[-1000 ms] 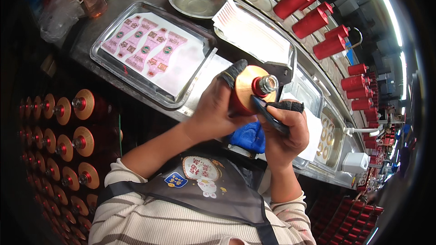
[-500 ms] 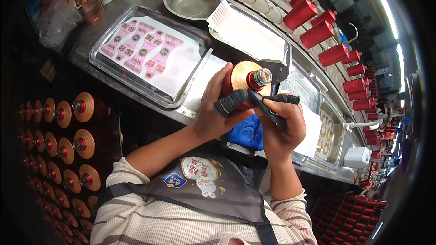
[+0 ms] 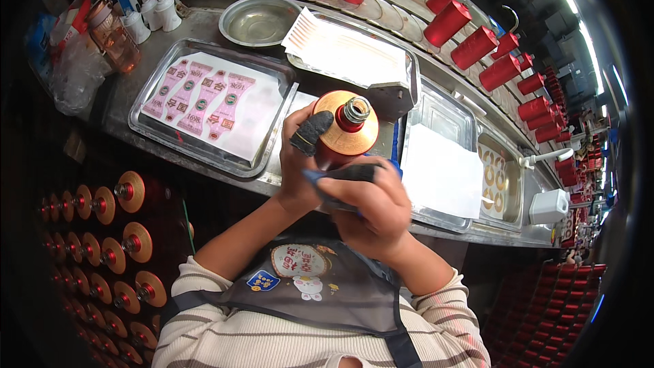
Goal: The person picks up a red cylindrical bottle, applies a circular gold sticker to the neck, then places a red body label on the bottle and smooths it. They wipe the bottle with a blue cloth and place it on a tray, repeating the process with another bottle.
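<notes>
A red bottle (image 3: 332, 158) with a gold shoulder and a clear glass neck stands tilted in front of me. My left hand (image 3: 298, 163) is closed round its left side, the thumb in a black finger cover lying on the gold shoulder. Just below the bottle, my right hand (image 3: 373, 208) is closed on a dark flat tool (image 3: 328, 189), somewhat smeared by motion. The tool's tip points left, near my left wrist; whether it touches the bottle I cannot tell. Black covering also shows on a right finger. Behind the bottle sits a dark metal block (image 3: 394, 100).
A steel tray (image 3: 255, 165) holds pink printed labels on the left. Another tray (image 3: 413, 75) carries striped strips, and a white sheet (image 3: 443, 174) lies right. A round metal bowl (image 3: 255, 22) stands behind. Red bottles (image 3: 447, 24) line the conveyor; gold-topped bottles (image 3: 138, 242) stack lower left.
The bottle has moved slightly left and shows more of its gold shoulder. My right hand has gone left and down with the dark tool, away from the bottle's neck.
</notes>
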`<state>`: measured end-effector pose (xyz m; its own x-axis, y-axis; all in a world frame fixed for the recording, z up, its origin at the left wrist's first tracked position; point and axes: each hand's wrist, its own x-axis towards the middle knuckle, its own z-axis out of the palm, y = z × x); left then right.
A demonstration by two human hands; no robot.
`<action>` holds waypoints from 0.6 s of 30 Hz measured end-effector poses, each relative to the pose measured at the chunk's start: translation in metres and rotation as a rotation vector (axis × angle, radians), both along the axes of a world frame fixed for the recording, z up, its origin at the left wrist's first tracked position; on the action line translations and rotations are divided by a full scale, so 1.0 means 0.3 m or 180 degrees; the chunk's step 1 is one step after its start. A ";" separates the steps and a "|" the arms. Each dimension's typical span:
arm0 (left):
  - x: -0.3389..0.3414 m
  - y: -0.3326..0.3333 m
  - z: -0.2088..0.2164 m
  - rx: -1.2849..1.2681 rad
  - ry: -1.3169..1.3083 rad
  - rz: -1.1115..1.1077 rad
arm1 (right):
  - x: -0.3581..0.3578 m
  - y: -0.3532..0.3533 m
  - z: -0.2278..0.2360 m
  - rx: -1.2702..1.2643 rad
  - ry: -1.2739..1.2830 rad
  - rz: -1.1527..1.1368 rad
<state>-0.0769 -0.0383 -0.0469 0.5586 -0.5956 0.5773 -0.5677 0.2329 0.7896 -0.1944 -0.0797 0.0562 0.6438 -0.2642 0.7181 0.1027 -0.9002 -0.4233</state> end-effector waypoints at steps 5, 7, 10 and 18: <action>-0.012 -0.005 -0.022 -0.0269 -0.0270 0.0166 | -0.070 -0.062 -0.034 0.0077 -0.0049 -0.0419; 0.001 -0.012 -0.050 -0.0534 0.0012 -0.0039 | -0.091 -0.038 0.000 0.0813 0.0146 -0.0084; 0.034 0.000 -0.008 -0.0398 -0.0028 -0.0140 | -0.063 -0.110 0.014 0.2221 0.0292 -0.0669; 0.118 0.044 0.076 0.0214 0.0298 -0.0918 | -0.008 -0.284 -0.023 0.2815 0.0165 -0.0572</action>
<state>-0.0415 -0.0251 -0.0240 0.4099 -0.7724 0.4852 -0.4099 0.3192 0.8544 -0.1968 -0.1650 0.0494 0.5656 -0.8056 0.1762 -0.0465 -0.2445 -0.9685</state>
